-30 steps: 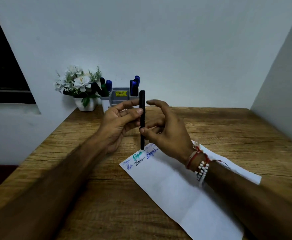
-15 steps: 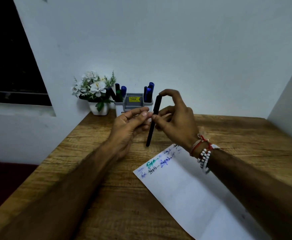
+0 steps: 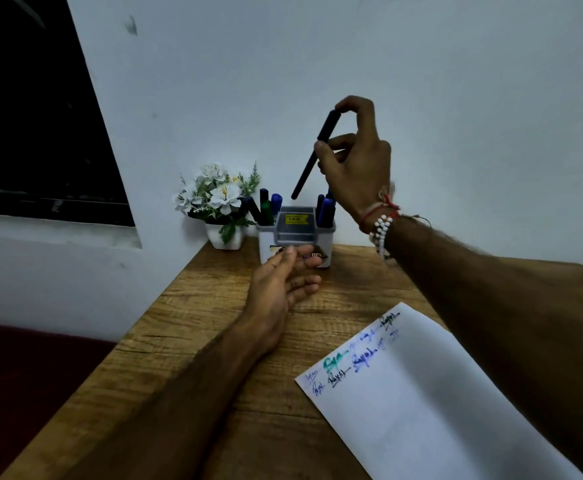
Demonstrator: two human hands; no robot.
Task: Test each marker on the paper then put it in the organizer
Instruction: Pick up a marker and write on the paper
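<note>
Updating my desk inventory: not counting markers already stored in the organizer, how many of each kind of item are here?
black marker, in the right hand: 1
organizer: 1
sheet of paper: 1
potted flowers: 1
Total: 4

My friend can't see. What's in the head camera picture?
The right hand holds a black marker tilted above the organizer, which stands on a wooden table. The left hand rests open near it, and scribbled paper lies nearby.

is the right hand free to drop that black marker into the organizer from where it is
Probably yes: the right hand holds the black marker tilted above the organizer, nothing between; the left hand sits lower, in front.
</note>
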